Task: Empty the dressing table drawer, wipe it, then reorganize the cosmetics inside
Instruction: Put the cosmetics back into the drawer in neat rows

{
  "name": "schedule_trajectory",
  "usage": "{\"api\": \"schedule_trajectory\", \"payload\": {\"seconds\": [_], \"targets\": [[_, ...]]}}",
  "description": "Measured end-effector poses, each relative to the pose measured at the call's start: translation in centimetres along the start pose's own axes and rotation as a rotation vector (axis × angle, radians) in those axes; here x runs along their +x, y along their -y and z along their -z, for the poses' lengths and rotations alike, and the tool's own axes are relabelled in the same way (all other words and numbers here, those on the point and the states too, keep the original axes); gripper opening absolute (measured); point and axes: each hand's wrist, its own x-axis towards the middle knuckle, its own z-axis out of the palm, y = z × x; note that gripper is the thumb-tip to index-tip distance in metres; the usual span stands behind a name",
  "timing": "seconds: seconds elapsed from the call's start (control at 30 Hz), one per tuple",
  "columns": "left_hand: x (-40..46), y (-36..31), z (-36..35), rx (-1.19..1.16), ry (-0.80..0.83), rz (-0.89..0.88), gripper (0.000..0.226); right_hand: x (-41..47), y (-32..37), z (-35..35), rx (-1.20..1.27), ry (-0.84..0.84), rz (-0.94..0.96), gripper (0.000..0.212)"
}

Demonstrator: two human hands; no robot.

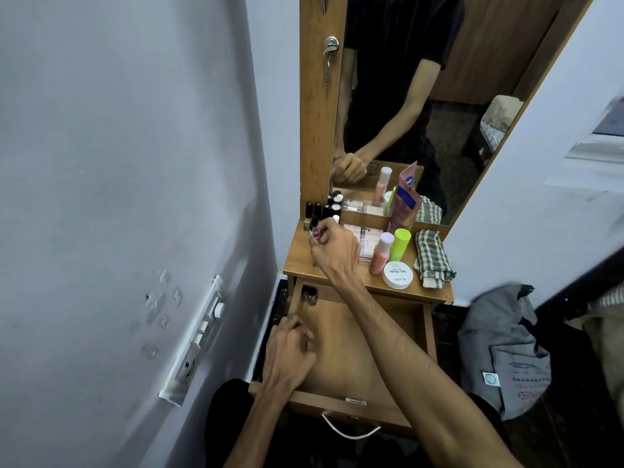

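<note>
Our right hand (332, 246) pinches a small pink bottle (316, 234) over the tabletop; the dark bottle (310, 295) left in the wooden drawer (341, 359) lies beyond our left hand (290, 352), which is curled — can't tell what it holds.

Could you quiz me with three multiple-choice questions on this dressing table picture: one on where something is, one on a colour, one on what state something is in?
1. Where does the checked cloth lie?
A. On the tabletop, at its right end
B. Inside the drawer
C. On the floor

2. What colour is the cap of the bottle next to the pink bottle?
A. Black
B. Lime green
C. Red

3. What state is the drawer in?
A. Pushed shut
B. Taken out and set on the floor
C. Pulled open, nearly empty

Answers:
1 A: the cloth sits folded on the wooden top, right of the white jar.
2 B: its cap is bright yellow-green.
3 C: mostly bare wood shows inside, with one small dark item in the far left corner.
</note>
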Motion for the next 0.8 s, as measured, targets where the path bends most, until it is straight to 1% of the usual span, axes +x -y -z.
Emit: {"api": "schedule_trajectory", "payload": {"seconds": [0.07, 0.17, 0.33, 0.47, 0.63, 0.8], "targets": [[0.0, 0.0, 0.0, -0.016, 0.000, 0.004, 0.016, -1.5, -0.1, 0.5, 0.053, -0.016, -0.012, 0.012], [0.1, -0.1, 0.2, -0.036, -0.003, 0.017, 0.015, -4.8, -0.8, 0.8, 0.131, 0.015, -0.035, 0.008], [-0.1, 0.0, 0.2, -0.037, 0.006, 0.046, 0.022, -8.9, -0.8, 0.7, 0.235, 0.048, -0.127, 0.012], [0.0, 0.2, 0.2, -0.046, -0.006, 0.053, 0.027, -10.0, -0.5, 0.8, 0.210, 0.042, -0.187, 0.011], [0.1, -0.2, 0.5, -0.066, -0.055, 0.053, 0.036, -11.4, -1.9, -0.2, 0.115, 0.147, -0.310, 0.012], [0.1, -0.4, 0.4, -0.101, -0.068, 0.073, 0.051, -12.0, -2.6, -2.0, 0.077, 0.242, -0.328, 0.015]]}}
